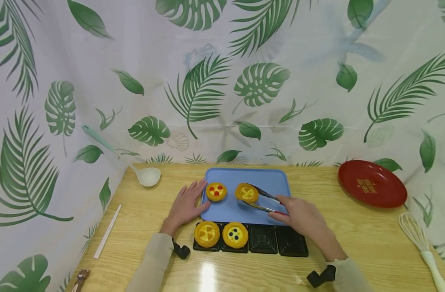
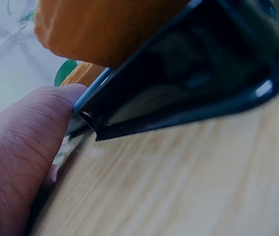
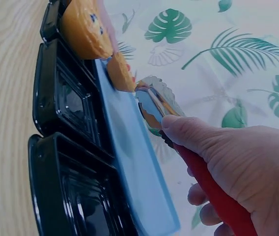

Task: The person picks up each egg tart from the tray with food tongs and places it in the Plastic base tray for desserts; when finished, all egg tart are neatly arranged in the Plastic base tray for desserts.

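My right hand [image 1: 305,215] grips red-handled metal tongs [image 3: 198,172], whose jaws stand around an egg tart with yellow wedge toppings [image 1: 247,193] over the blue tray [image 1: 269,178]. A second egg tart with red dots [image 1: 216,191] sits at the tray's left side. Flat beside it, my left hand [image 1: 185,206] rests at the tray's left edge with fingers extended, the thumb at the rim. In front lies a black box [image 1: 263,239] with square compartments; its two left ones hold a wedge-topped tart [image 1: 207,234] and a tart with dark blue dots [image 1: 235,235]. The two right compartments hold nothing.
A white ladle [image 1: 148,177] leans against the curtain at the back left. White chopsticks [image 1: 108,231] and a brown bear-shaped item [image 1: 80,280] lie at left. On the right are a red oval plate [image 1: 386,184] and a whisk [image 1: 423,243].
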{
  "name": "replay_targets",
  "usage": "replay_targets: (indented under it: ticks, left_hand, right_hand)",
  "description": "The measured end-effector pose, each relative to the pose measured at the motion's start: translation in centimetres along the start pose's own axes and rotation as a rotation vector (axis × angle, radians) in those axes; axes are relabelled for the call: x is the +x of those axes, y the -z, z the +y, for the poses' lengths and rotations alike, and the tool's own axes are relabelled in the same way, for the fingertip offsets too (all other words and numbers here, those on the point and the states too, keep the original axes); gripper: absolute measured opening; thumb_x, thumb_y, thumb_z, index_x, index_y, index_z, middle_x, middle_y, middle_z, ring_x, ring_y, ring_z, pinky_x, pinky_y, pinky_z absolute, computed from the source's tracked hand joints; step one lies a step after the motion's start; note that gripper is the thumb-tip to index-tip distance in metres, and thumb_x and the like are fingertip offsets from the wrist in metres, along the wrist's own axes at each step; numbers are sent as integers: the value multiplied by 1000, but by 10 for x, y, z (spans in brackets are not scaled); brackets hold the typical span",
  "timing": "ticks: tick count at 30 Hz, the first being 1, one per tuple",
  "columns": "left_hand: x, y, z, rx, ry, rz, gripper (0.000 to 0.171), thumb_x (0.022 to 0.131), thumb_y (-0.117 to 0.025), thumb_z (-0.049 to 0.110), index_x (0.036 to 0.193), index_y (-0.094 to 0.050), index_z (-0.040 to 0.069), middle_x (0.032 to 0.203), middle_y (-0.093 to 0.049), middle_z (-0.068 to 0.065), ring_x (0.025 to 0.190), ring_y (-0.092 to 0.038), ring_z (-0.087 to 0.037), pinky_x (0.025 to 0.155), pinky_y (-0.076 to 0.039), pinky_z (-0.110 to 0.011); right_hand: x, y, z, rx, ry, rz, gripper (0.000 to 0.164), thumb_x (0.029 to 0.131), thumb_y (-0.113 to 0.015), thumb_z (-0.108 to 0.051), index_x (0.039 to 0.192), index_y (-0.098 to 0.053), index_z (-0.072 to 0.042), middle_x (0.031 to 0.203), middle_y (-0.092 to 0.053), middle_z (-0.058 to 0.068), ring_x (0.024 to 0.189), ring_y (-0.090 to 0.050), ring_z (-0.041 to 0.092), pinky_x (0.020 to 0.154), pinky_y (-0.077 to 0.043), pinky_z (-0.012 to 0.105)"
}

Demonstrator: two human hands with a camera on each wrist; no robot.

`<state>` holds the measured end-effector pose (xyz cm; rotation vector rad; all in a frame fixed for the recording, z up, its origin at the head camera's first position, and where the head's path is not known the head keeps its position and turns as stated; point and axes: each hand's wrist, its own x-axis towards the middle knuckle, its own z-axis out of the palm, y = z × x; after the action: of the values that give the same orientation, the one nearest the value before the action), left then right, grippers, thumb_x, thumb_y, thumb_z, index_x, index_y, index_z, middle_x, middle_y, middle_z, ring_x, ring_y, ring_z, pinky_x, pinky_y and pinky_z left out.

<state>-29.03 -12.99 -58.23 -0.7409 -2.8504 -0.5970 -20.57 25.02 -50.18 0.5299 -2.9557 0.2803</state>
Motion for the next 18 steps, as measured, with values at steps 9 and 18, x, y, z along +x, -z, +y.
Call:
replay_targets:
  ticks: [9,18]
  left_hand:
    - [2,0,-1,17,5,-13,79,92,-44,66,156,-24,24,161,-23,6,147,-22,-27,118,-16,-52]
    - [1,-1,0,9,11,-18,78,93,-45,64,156,-24,24,161,-23,7,148,-22,-26,118,-15,-52]
  right_hand:
    - [-31,23,6,29,-57,34,59,82,-67,-62,117,-66,-15,65,-43,-8,54,-39,8,42,-28,24]
    - [-62,33,13,23,-77,49,64,80,-63,-68,120,-67,-18,65,-41,-10,52,-35,6,43,-25,23]
